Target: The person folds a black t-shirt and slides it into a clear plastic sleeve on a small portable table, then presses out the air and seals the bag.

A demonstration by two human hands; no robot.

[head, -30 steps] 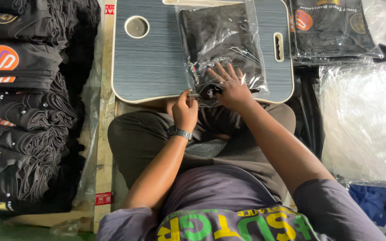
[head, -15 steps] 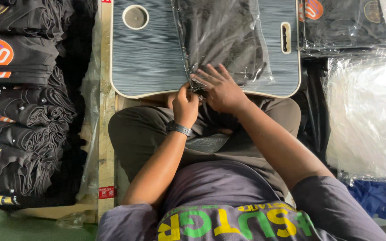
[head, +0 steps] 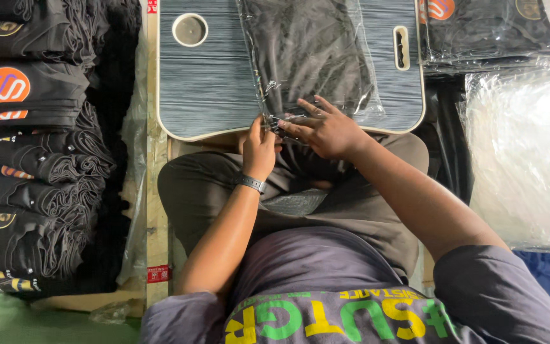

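Observation:
A black folded garment in a clear plastic bag lies on a grey striped lap tray. My left hand, with a dark wristband, pinches the bag's near edge at the tray's front rim. My right hand rests flat on the bag's near end, fingers spread and pressing the plastic down. Both hands meet at the bag's open edge.
Stacks of folded black shirts with printed logos fill the left. Bagged black garments lie at the upper right, with a pile of clear plastic bags below them. The tray has a round cup recess and a slot.
The bagged garment sits farther up the tray in view. Both hands stay at its near edge, and my right hand's fingers have spread flatter over the plastic.

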